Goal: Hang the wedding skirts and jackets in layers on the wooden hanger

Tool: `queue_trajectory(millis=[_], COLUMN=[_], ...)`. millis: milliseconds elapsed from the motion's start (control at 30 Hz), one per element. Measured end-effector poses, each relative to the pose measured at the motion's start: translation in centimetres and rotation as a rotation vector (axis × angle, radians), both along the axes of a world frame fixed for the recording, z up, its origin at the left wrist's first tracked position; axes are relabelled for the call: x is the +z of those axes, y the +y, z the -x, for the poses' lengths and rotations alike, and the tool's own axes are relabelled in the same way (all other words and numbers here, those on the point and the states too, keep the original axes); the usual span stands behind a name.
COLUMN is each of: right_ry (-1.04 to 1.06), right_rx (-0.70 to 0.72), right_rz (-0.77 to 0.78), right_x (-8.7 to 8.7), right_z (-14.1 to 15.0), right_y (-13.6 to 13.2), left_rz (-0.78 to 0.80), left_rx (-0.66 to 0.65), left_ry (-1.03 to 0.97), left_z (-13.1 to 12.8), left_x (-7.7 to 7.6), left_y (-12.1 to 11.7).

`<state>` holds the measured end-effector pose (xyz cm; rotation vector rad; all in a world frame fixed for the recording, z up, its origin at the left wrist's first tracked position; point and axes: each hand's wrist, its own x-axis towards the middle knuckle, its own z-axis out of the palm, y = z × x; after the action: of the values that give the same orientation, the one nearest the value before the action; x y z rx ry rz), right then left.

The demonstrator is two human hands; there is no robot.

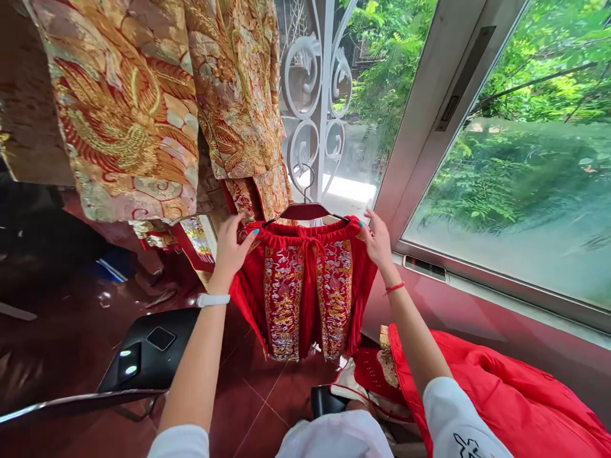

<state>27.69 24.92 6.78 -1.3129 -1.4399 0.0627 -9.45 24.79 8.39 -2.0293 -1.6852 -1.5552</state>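
A red pleated skirt with two embroidered gold-and-silver panels hangs upright from a hanger with a dark red bar and a thin metal hook. Its gathered waistband has a tied red cord at the front centre. My left hand is at the left end of the waistband, thumb on the front of the cloth, fingers pointing up. At the opposite end, my right hand pinches the waistband, its thumb also in front. Whether the hook rests on the grille behind is unclear.
Gold embroidered garments hang at the upper left. A white scrolled metal grille stands before the window. A phone lies on the sill. Red clothing is heaped at lower right. A black chair stands at left.
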Motion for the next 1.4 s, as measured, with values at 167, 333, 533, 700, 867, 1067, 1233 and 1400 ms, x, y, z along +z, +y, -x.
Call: queue_trajectory(millis=[167, 333, 533, 700, 867, 1067, 1233, 1400], right_ry=[0.128, 0.363, 0.387, 0.406, 0.548, 0.480, 0.355, 0.126], right_rx=[0.346, 0.263, 0.234, 0.530, 0.531, 0.435, 0.394, 0.079], right_rz=[0.130, 0.108, 0.102, 0.201, 0.227, 0.155, 0.177, 0.364], right_x=[1.2, 0.3, 0.3, -0.5, -2.8, -3.5, -7.2, -12.2], right_z=[1.3, 2.0, 1.9, -0.8, -2.0, -1.8, -2.1, -3.2], right_y=[4.0, 4.8, 4.4, 3.0, 3.2, 3.2, 0.3, -2.2], left_rz=[0.161, 0.257, 0.446, 0.221, 0.072, 0.201, -0.004, 0.118], left_rx=[-0.111, -0.197, -0.413, -0.308, -0.097, -0.156, 0.083, 0.244], left_ry=[0.077, -0.058, -0.173, -0.137, -0.160, -0.179, -0.021, -0.058], left_z=[0.3, 2.3, 3.7, 2.9, 2.9, 2.8, -0.2, 0.5], left_x=[0.2, -0.1, 1.4, -0.3, -2.2, -1.9, -4.6, -7.5], left_y=[2.7, 3.1, 4.5, 1.7, 0.5, 0.7, -3.2, -4.3])
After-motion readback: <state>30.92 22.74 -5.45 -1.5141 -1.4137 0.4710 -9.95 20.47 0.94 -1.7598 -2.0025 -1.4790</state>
